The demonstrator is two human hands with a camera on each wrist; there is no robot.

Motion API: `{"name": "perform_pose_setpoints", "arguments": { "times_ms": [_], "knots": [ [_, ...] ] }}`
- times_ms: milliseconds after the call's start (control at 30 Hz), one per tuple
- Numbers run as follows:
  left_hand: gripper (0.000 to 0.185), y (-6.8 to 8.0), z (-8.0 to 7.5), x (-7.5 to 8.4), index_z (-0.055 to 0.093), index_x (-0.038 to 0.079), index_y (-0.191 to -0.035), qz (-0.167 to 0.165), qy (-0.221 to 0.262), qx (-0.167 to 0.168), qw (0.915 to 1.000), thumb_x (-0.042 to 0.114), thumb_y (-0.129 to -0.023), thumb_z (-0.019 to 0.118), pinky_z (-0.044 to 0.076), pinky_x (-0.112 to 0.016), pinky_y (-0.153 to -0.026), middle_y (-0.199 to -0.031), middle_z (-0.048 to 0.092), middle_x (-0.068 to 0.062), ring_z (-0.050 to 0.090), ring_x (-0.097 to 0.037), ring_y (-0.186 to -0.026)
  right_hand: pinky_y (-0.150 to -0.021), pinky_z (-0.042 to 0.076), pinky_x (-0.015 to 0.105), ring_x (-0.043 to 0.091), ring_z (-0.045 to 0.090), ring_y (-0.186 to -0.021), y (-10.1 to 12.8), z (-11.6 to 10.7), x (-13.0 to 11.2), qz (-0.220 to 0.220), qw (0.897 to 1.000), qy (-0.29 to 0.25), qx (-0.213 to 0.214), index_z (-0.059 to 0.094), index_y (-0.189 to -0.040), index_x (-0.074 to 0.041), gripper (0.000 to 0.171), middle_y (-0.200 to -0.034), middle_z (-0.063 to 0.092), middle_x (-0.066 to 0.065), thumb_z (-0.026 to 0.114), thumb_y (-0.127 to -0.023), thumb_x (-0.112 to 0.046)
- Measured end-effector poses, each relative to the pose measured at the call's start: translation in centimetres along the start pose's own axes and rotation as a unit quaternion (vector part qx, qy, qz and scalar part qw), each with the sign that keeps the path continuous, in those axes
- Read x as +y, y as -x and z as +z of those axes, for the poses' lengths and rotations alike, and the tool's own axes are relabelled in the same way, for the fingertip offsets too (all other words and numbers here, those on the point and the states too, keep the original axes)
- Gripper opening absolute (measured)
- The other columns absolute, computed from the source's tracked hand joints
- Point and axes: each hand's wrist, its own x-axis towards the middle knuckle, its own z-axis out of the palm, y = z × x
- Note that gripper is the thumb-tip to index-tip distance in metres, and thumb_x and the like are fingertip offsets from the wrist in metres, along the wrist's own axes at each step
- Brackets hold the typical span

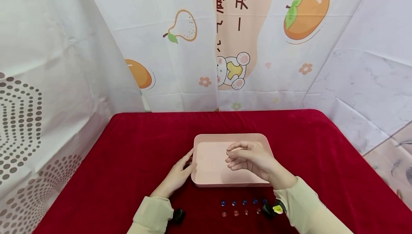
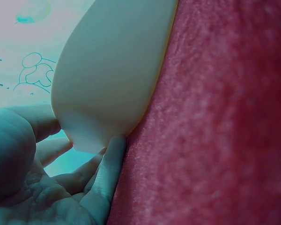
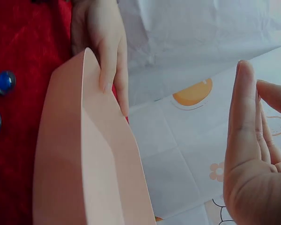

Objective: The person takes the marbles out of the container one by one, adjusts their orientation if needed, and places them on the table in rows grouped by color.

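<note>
A pale pink rectangular tray lies on the red cloth. At its left wall, my left hand grips the edge, thumb over the rim and fingers outside. The left wrist view has those fingers against the tray's corner. Above the tray hovers my right hand, thumb and index finger pinched together. A tiny roundish thing shows at these fingertips, too small to make out its kind. In the right wrist view, the right hand hides whatever lies between its fingertips.
In front of the tray are a row of blue glass beads and a row of reddish clear beads. The right wrist strap covers the rows' right end. Printed white curtains hang behind the red table.
</note>
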Motion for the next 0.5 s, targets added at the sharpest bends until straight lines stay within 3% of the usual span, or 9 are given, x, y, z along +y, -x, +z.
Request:
{"name": "perform_pose_setpoints", "arguments": {
  "times_ms": [233, 500],
  "knots": [
    [0.057, 0.2, 0.1, 0.1, 0.037, 0.021, -0.155, 0.006, 0.010, 0.006, 0.9999, 0.020, -0.101, 0.057, 0.042, -0.044, -0.103, -0.136, 0.057, -0.010, 0.055, -0.025, -0.122, -0.072, 0.059, 0.026, 0.009, 0.072, -0.072, 1.4, -0.3, 0.8, -0.009, 0.999, -0.029, -0.030, 0.063, -0.099, -0.009, 0.011, -0.082, 0.074, 0.001, 0.057, -0.095, -0.001],
    [0.058, 0.2, 0.1, 0.2, 0.036, 0.021, -0.155, 0.004, 0.011, 0.007, 0.9999, 0.020, -0.101, 0.057, 0.042, -0.045, -0.104, -0.135, 0.058, -0.010, 0.055, -0.026, -0.124, -0.074, 0.059, 0.025, 0.007, 0.072, -0.074, 3.2, -0.5, 1.6, -0.005, 0.999, -0.040, -0.033, 0.063, -0.101, -0.013, 0.012, -0.083, 0.073, -0.001, 0.058, -0.095, -0.004]
  ]
}}
